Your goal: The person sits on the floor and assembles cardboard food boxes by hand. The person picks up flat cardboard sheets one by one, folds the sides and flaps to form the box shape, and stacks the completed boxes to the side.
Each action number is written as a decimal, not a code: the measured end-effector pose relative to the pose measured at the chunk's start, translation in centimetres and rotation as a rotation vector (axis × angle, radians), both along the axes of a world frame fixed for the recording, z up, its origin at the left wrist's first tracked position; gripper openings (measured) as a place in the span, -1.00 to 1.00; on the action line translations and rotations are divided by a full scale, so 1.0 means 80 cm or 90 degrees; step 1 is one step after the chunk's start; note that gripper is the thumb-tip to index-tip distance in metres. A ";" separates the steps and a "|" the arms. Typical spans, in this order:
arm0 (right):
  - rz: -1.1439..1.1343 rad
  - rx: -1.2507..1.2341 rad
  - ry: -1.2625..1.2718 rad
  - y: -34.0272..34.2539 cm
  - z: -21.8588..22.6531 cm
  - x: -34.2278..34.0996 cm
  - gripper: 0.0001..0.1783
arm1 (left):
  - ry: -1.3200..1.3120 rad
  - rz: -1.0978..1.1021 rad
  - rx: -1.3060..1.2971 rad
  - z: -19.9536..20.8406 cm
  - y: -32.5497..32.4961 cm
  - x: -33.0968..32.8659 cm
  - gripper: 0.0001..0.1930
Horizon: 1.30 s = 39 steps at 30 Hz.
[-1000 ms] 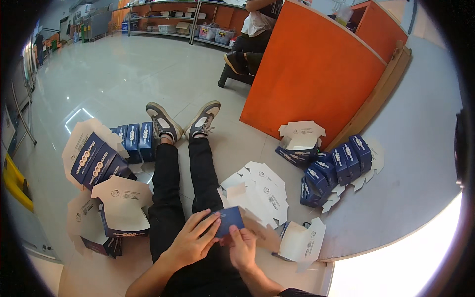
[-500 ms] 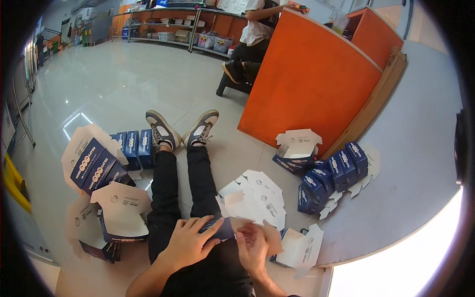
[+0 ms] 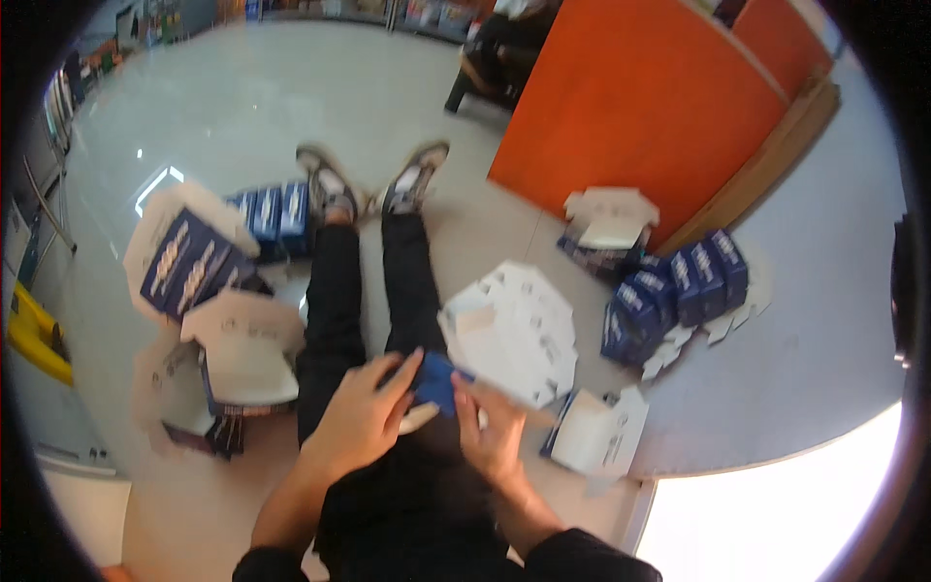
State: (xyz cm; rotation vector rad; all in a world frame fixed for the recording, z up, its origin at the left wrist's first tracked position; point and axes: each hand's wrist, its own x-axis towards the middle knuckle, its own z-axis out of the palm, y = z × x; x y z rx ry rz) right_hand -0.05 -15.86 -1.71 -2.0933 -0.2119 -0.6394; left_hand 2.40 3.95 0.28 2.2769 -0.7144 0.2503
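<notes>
Above my lap, a dark blue cardboard box [image 3: 436, 386], partly folded and with a white inside, is held between my two hands. My left hand [image 3: 364, 407] grips its left end, fingers bent over the top. At its right end the fingers and thumb of my right hand [image 3: 493, 427] pinch the card; some of that edge is hidden behind them. Just beyond my right hand lies a pile of flat white box blanks [image 3: 514, 339], printed side partly showing. Motion blurs the box's flaps a little.
To the left stand open boxes [image 3: 242, 354] and stacked blue boxes [image 3: 189, 262], with more blue boxes [image 3: 281, 218] near my shoes. On the right are blue boxes [image 3: 679, 291] and open ones [image 3: 601, 432]. An orange panel [image 3: 630, 126] rises ahead; a person sits behind it.
The view has tilted downward. The box has been turned in my hands, so more of its blue outside shows, and the brown-looking flap by my right hand is no longer spread out.
</notes>
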 end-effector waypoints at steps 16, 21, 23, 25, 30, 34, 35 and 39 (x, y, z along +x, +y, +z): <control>0.082 0.182 0.096 0.009 -0.031 -0.015 -0.78 | -0.043 0.081 -0.013 -0.023 -0.011 -0.027 -0.42; 0.058 0.049 0.043 0.024 -0.009 -0.012 -0.79 | -0.008 0.107 -0.005 -0.012 -0.004 -0.037 -0.39; 0.041 0.071 0.118 0.028 0.002 -0.019 -0.81 | 0.006 0.107 -0.020 -0.011 -0.006 -0.041 -0.38; 0.049 0.129 0.143 0.036 0.002 -0.027 -0.82 | 0.016 0.101 -0.031 -0.011 -0.005 -0.046 -0.36; 0.064 0.172 0.109 0.053 -0.004 -0.038 -0.82 | 0.031 0.095 -0.054 -0.010 -0.002 -0.054 -0.30; 0.074 0.183 0.157 0.057 -0.011 -0.034 -0.83 | 0.027 0.106 -0.092 -0.014 -0.002 -0.048 -0.31; 0.107 0.224 0.187 0.054 -0.009 -0.032 -0.84 | 0.026 0.113 -0.100 -0.016 0.003 -0.046 -0.31; 0.248 0.296 0.186 0.037 -0.006 -0.039 -0.86 | 0.043 0.242 -0.215 -0.020 0.037 -0.043 -0.47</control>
